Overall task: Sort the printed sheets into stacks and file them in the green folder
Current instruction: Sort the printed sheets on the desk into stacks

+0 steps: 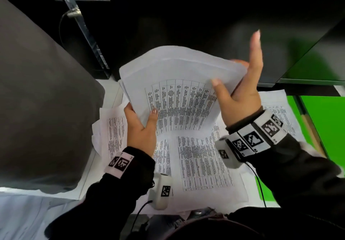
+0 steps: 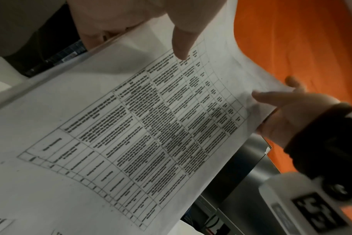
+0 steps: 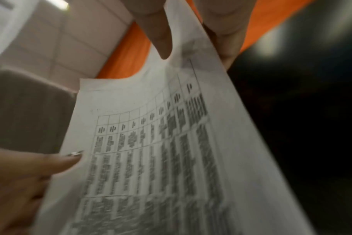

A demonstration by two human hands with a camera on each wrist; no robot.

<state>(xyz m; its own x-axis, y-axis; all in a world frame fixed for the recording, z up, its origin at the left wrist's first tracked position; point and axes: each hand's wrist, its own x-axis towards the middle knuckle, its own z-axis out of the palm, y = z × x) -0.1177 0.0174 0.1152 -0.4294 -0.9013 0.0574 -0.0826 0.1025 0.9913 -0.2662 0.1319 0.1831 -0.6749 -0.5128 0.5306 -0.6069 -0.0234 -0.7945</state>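
Note:
A bundle of printed sheets [image 1: 179,90] with tables is held up above the desk, bowed between both hands. My left hand [image 1: 141,122] pinches its lower left corner, thumb on top; the same bundle [image 2: 131,127] fills the left wrist view. My right hand [image 1: 240,90] grips the right edge, thumb on the printed face, with one finger sticking straight up. The right wrist view shows the sheets [image 3: 151,143] pinched between thumb and fingers [image 3: 163,39]. More printed sheets [image 1: 201,161] lie spread on the desk below. The green folder [image 1: 323,123] lies at the right.
A dark monitor [image 1: 205,21] stands right behind the held sheets. A grey rounded object [image 1: 41,99] fills the left side. A computer case with a cable [image 1: 87,39] stands at the back left. Loose sheets [image 1: 112,135] overlap on the desk's left part.

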